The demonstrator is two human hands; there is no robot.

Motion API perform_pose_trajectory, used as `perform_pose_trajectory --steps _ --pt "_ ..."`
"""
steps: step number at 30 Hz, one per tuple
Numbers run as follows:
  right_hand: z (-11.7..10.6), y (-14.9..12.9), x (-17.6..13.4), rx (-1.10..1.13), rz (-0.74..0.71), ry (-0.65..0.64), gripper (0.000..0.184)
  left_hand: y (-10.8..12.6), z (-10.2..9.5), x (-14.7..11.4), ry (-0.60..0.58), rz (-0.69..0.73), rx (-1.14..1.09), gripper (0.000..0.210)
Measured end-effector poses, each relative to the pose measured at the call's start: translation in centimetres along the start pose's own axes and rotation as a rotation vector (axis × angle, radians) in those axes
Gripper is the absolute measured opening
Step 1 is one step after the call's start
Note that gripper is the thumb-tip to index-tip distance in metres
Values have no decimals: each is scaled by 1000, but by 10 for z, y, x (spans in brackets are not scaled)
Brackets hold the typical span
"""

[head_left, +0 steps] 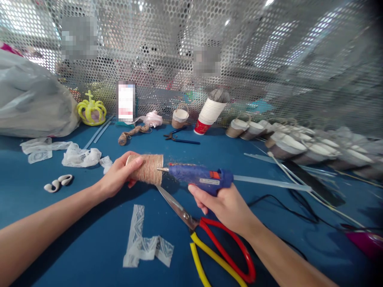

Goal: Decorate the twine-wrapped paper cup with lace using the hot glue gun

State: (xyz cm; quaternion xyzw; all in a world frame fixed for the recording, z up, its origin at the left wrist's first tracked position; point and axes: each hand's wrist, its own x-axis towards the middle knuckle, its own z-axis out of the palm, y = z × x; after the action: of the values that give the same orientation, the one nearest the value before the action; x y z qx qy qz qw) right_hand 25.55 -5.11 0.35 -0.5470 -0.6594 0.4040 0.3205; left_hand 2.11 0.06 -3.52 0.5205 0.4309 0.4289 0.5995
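The left hand (119, 175) is gripping a twine-wrapped cup (146, 169) on its side, so its bottom rim faces the glue gun (199, 178). The right hand (223, 203), fingers clamped around the gun, is pressing its nozzle there, just above the scissors (209, 239).

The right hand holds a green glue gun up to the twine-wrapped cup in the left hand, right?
Not quite: the glue gun in the right hand is blue, not green. Its tip does meet the twine-wrapped cup held by the left hand, as the head view shows.
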Motion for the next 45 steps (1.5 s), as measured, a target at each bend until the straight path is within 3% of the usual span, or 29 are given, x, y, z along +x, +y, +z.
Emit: perform_pose_trajectory --steps 6,14,20,36,45 --pt "-1 0 2 67 34 -41 38 -2 -4 0 -35 64 30 37" --pt "-5 3 5 82 30 -1 41 0 -5 -6 -75 173 266 42" --pt "-4 6 7 88 71 45 42 1 -5 -6 -64 262 307 40" --pt "-4 -3 -2 -62 -30 -16 36 -3 -6 1 15 102 39 36" --pt "-4 -2 0 46 6 -62 40 -2 -4 -1 -50 87 25 38"
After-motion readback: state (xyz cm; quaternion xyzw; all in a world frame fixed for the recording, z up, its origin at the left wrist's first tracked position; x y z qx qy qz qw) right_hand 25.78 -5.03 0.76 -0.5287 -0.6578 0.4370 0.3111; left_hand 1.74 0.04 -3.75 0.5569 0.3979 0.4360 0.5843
